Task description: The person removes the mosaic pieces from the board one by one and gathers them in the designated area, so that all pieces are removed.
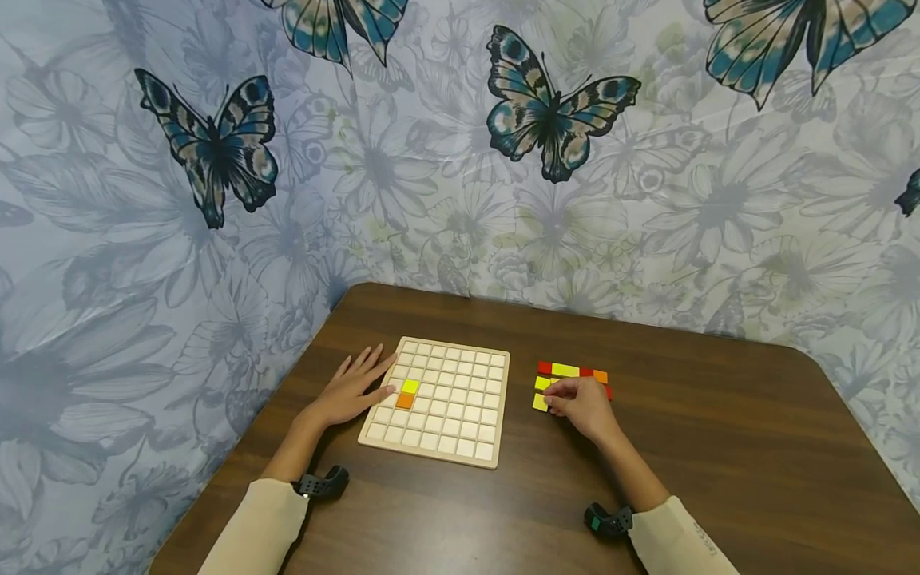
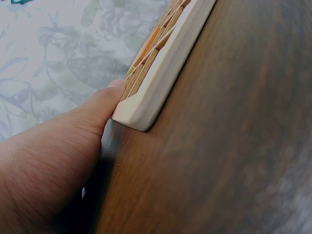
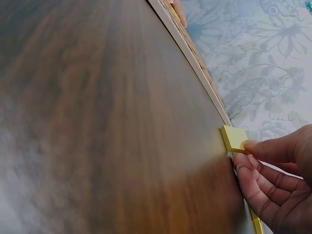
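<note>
A square wooden board (image 1: 434,456) with a grid of pale squares lies on the table. One yellow tile (image 1: 410,386) and one orange tile (image 1: 405,401) sit in neighbouring cells near its left side. My left hand (image 1: 350,391) rests at the board's left edge, fingers spread and straight, the thumb reaching onto the board. Right of the board, my right hand (image 1: 585,406) pinches a yellow square tile (image 3: 234,138) between thumb and fingertips. This hand partly covers a group of red, yellow and orange tiles, including a yellow pair (image 1: 565,370) in the back row.
The brown wooden table (image 1: 719,431) extends to the right and in front of the board. Behind it hangs a cloth or wall covering (image 1: 431,200) with butterflies and flowers. Dark bands (image 1: 323,483) are worn on both wrists.
</note>
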`<state>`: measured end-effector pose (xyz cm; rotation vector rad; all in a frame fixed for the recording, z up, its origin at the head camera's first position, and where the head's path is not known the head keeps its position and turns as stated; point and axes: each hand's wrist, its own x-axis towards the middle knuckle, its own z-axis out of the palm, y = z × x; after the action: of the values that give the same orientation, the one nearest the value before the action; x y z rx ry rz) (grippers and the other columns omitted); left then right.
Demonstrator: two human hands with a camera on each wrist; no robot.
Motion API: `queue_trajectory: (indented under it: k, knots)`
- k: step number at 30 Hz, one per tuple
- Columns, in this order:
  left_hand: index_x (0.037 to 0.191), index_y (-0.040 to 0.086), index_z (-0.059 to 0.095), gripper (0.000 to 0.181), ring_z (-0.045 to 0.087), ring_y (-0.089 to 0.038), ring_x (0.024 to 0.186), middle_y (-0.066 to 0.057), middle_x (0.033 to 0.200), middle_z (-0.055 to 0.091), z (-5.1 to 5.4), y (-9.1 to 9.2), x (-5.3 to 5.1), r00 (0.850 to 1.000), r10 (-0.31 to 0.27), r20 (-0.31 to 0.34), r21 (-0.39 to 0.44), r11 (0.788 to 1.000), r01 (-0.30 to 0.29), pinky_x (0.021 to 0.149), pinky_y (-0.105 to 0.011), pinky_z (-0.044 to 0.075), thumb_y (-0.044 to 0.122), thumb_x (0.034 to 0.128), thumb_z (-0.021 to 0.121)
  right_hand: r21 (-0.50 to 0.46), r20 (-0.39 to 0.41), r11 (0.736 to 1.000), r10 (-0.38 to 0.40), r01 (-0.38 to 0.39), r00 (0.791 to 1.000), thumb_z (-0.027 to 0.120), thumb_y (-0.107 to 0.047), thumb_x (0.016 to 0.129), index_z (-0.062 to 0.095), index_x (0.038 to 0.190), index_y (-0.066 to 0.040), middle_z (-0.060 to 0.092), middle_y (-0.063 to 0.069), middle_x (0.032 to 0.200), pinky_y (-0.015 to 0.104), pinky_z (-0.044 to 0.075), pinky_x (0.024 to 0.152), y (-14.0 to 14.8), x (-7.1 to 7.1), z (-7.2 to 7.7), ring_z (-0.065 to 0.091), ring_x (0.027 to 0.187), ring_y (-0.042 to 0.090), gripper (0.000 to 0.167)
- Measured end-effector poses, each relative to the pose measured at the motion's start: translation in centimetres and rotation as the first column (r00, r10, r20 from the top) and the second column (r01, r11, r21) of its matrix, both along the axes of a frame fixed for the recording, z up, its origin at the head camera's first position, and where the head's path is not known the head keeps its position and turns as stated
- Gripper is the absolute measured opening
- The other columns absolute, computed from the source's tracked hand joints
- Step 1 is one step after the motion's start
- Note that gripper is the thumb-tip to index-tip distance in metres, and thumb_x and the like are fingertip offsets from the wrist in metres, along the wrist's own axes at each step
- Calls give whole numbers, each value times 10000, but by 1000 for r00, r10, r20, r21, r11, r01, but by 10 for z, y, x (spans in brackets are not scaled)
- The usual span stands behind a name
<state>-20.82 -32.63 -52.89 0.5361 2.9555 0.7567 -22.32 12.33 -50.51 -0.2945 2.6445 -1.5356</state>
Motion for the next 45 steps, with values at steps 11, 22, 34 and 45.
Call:
queue_trajectory:
  k: [11,22,34,45]
  knots:
    - [1635,209,246,709,43,-389,1554,-154,1690,117,-1,0,0,1000,2,3,-10,1000,-2,1198,-636,-38,507,1044,501,-10,0,1000,-12,12,1000,783,11,863,784,914,20,753,111,832,290,609,629,1,1,-3,712,663,208,51]
    - [1637,219,240,711,31,-380,1556,-150,1692,106,-1,-1,-2,1000,6,5,-4,1000,-6,1197,-634,-47,510,1044,501,-28,-15,999,-26,25,1000,777,25,862,775,917,47,758,127,842,276,608,644,0,-1,1,734,701,215,59]
    - [1637,215,238,714,34,-376,1556,-147,1692,106,0,0,-2,1000,-2,10,4,1000,2,1201,-626,-50,511,1043,503,58,-77,996,-65,70,995,804,-44,857,794,895,-34,761,66,816,222,551,618,2,1,5,716,687,175,41]
    - [1635,205,245,712,53,-392,1552,-158,1688,119,1,0,1,1000,-6,-6,3,1000,6,1199,-637,-37,499,1044,510,58,-147,998,17,-8,989,805,-72,858,803,891,-62,750,38,786,246,500,553,-14,10,28,682,662,203,35]
